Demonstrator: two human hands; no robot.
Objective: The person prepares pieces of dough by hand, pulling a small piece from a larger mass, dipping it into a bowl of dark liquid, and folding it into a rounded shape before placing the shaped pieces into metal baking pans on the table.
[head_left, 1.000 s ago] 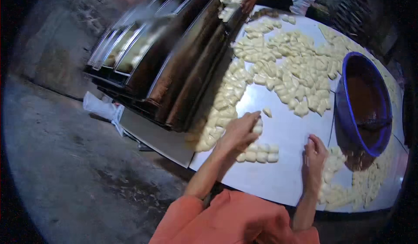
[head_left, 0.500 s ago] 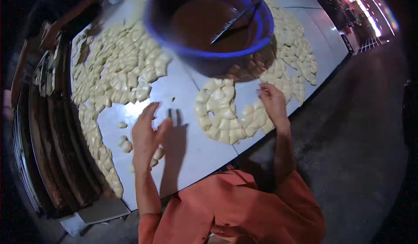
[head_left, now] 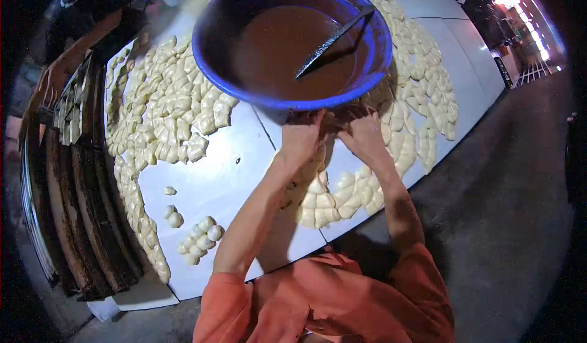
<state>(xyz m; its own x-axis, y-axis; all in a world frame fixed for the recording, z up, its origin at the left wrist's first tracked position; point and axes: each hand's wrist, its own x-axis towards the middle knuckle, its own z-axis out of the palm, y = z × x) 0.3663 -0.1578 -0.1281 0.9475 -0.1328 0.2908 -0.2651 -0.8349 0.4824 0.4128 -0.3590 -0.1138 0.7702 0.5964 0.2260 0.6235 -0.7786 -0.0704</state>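
Note:
Both my hands are at the near side of a large blue basin (head_left: 293,103) of brown liquid, close below its rim. My left hand (head_left: 302,136) lies over the shaded dough pieces, its fingers mostly lost in the shadow. Beside it, to the right, my right hand (head_left: 365,136) reaches forward with bent fingers; its thumb points toward the left hand. What the fingertips touch or hold is too dark to make out. Flattened pale dough pieces (head_left: 342,196) curve in a joined band below the hands. A dark, flat stick-like tool (head_left: 330,44) leans inside the basin.
More pale dough pieces (head_left: 165,117) cover the table's left part, and others (head_left: 422,68) its right. Several small dough balls (head_left: 200,240) sit near the front on the white tabletop (head_left: 214,184). Dark wooden boards (head_left: 92,214) stand along the left edge. A dark floor (head_left: 495,221) lies right.
My left hand has moved right and forward from above the small dough balls to the basin's near side. My right hand has shifted left and slightly forward, nearer to it.

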